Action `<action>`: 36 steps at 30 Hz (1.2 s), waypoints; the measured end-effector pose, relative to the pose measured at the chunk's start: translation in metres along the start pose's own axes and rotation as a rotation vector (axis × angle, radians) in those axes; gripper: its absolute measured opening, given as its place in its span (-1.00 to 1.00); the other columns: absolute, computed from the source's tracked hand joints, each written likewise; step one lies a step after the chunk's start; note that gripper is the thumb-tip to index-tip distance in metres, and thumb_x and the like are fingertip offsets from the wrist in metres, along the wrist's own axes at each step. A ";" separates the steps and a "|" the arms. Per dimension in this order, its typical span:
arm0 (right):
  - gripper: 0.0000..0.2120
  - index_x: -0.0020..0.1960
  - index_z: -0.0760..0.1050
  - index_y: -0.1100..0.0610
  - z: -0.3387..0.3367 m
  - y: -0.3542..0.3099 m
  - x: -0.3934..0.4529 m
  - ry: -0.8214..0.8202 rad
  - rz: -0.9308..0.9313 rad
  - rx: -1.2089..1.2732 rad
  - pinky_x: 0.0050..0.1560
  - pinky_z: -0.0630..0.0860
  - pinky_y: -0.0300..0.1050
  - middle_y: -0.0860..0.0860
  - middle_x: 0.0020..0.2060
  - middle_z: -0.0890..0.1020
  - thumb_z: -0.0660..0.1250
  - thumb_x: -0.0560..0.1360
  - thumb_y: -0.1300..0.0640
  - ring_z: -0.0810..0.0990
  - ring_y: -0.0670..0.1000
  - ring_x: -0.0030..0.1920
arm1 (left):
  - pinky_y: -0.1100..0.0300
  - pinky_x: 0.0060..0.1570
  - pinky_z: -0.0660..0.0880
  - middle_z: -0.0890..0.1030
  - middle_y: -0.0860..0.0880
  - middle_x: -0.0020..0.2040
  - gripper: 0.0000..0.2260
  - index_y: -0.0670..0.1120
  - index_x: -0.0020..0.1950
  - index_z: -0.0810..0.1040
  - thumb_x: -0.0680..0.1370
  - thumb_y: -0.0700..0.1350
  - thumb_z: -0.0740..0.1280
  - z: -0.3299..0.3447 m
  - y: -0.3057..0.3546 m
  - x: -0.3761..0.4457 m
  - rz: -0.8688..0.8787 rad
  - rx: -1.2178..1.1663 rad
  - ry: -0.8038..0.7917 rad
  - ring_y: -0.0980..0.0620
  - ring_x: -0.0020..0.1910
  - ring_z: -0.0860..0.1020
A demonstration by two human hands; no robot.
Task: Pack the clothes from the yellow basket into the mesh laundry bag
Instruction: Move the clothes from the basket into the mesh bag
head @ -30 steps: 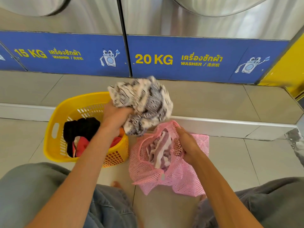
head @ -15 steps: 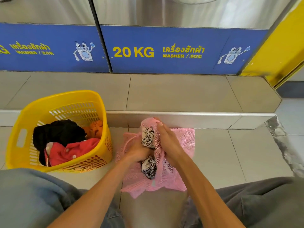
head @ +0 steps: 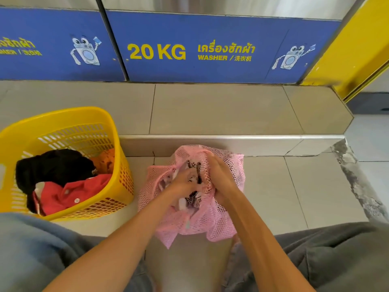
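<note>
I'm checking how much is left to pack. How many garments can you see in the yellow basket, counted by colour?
Black garment: 1
Red garment: 1
Orange garment: 1
Total showing in the yellow basket: 3. Anything buried under these is hidden.

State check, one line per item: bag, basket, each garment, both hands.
Pink mesh bag: on the floor, mouth open, partly filled.
Patterned garment: partly inside the bag mouth.
Yellow basket: upright, holds clothes.
Black garment: in the basket.
Red garment: in the basket.
Orange garment: in the basket, mostly hidden.
Left hand: on the patterned garment, grip unclear.
Right hand: grips the bag's rim.
</note>
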State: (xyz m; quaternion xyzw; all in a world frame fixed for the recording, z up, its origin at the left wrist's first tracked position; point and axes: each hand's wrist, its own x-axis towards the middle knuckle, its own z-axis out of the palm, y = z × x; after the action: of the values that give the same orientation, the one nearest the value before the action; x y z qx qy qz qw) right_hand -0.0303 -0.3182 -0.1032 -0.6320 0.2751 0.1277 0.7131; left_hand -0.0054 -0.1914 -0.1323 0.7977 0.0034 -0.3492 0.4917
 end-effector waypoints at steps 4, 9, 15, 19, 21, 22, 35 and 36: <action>-0.60 0.40 0.54 0.05 -0.006 -0.001 0.002 0.085 -0.002 -0.041 0.36 0.56 0.21 0.17 0.24 0.69 0.14 0.72 -0.13 0.66 0.18 0.23 | 0.02 0.33 0.42 0.47 -0.03 0.40 -0.46 0.00 0.40 0.45 0.45 -0.19 0.48 -0.031 -0.004 -0.010 -0.038 0.207 -0.098 -0.04 0.36 0.45; -0.59 0.46 0.52 0.01 0.000 -0.005 -0.005 0.079 -0.035 -0.091 0.43 0.50 0.29 0.10 0.35 0.64 0.15 0.71 -0.12 0.60 0.17 0.36 | 0.09 0.16 0.52 0.61 0.17 0.06 -0.65 0.08 0.24 0.54 0.48 -0.08 0.46 -0.094 0.023 -0.036 0.084 0.293 -0.129 0.07 0.15 0.58; -0.65 0.37 0.56 -0.07 0.027 -0.006 -0.020 -0.029 -0.042 -0.167 0.38 0.55 0.24 0.10 0.32 0.66 0.14 0.71 -0.14 0.65 0.16 0.28 | 0.26 -0.32 0.55 0.73 -0.02 -0.16 -0.81 0.06 0.06 0.63 0.47 -0.12 0.47 -0.157 0.038 -0.078 0.179 -0.022 0.296 0.13 -0.21 0.69; -0.63 0.42 0.53 -0.08 0.047 -0.004 -0.023 -0.076 -0.057 -0.214 0.37 0.54 0.16 0.06 0.32 0.64 0.13 0.72 -0.14 0.62 0.12 0.26 | 0.22 -0.40 0.48 0.62 -0.05 -0.28 -0.84 -0.03 -0.03 0.58 0.45 -0.23 0.35 -0.179 0.011 -0.088 0.156 -0.110 0.575 0.07 -0.34 0.57; -0.62 0.43 0.54 -0.06 0.053 -0.004 -0.022 -0.093 -0.054 -0.218 0.38 0.55 0.21 0.08 0.31 0.66 0.13 0.72 -0.13 0.64 0.14 0.28 | 0.20 -0.33 0.47 0.59 -0.03 -0.26 -0.84 -0.04 -0.06 0.54 0.44 -0.27 0.31 -0.187 -0.008 -0.089 0.081 0.004 0.625 0.02 -0.27 0.55; -0.62 0.43 0.54 -0.05 0.056 -0.004 -0.021 -0.098 -0.052 -0.215 0.37 0.56 0.22 0.09 0.31 0.67 0.14 0.72 -0.12 0.65 0.16 0.28 | 0.19 -0.28 0.48 0.60 -0.02 -0.21 -0.83 -0.05 -0.06 0.53 0.42 -0.28 0.32 -0.191 -0.018 -0.089 0.023 0.107 0.614 0.01 -0.21 0.56; -0.62 0.45 0.52 -0.05 0.068 -0.002 -0.019 -0.113 0.006 -0.191 0.30 0.60 0.23 0.12 0.23 0.70 0.14 0.72 -0.12 0.70 0.19 0.18 | -0.23 0.36 0.12 0.56 -0.11 0.20 -0.57 -0.01 0.22 0.48 0.44 0.18 0.33 -0.188 -0.084 -0.078 -0.489 0.815 0.377 -0.21 0.25 0.45; -0.62 0.45 0.52 -0.06 0.067 -0.002 -0.020 -0.115 0.006 -0.184 0.30 0.61 0.23 0.11 0.23 0.70 0.14 0.72 -0.12 0.70 0.18 0.18 | -0.20 0.32 0.19 0.58 -0.10 0.11 -0.60 -0.02 0.15 0.50 0.40 0.15 0.36 -0.189 -0.082 -0.079 -0.471 0.793 0.456 -0.19 0.18 0.50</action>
State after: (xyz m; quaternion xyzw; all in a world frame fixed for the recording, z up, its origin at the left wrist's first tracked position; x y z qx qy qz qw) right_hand -0.0299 -0.2501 -0.0873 -0.6859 0.2229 0.1905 0.6661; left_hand 0.0110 0.0263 -0.1003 0.9563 0.1572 -0.2420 0.0460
